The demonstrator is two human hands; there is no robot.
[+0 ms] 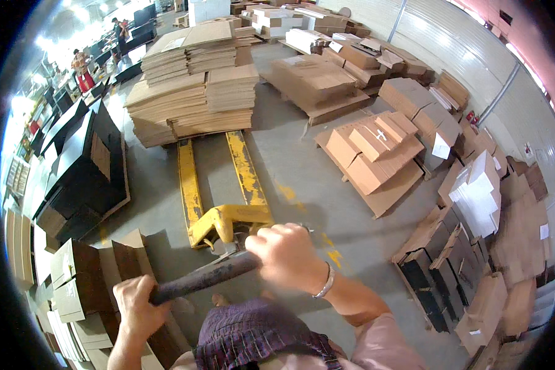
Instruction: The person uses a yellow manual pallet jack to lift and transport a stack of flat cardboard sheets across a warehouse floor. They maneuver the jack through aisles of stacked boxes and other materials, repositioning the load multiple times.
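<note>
"Gripping what with the left hand (137, 303)?"

"Grasping the dark handle bar (206, 277) at its lower left end, with fingers clenched."

"And with the right hand (283, 256)?"

"Clenched too, round the upper right end of the same bar, with a pale bracelet (327, 281) at the wrist."

"Attached to what?"

"To a yellow pallet truck (228, 221), just ahead on the grey floor (290, 209), with paint badly worn on both forks (190, 179)."

"Pointing where?"

"Away from the body, up to the near lower edge of a tall stack of flat cardboard (194, 102). Impossible to tell how far underneath."

"And to the left?"

"Black panels (83, 166) piled beside the truck, then, lower down, open brown cartons (83, 277)."

"To the right?"

"Chipped yellow floor marks (333, 254), then a low pile of brown boxes (370, 148), with dark-edged bundles (425, 296) nearer the body."

"Farther off?"

"Beyond the black panels, at upper left, a person in red (82, 71) near bright lights; at upper right, a pale wall (438, 40)."
</note>
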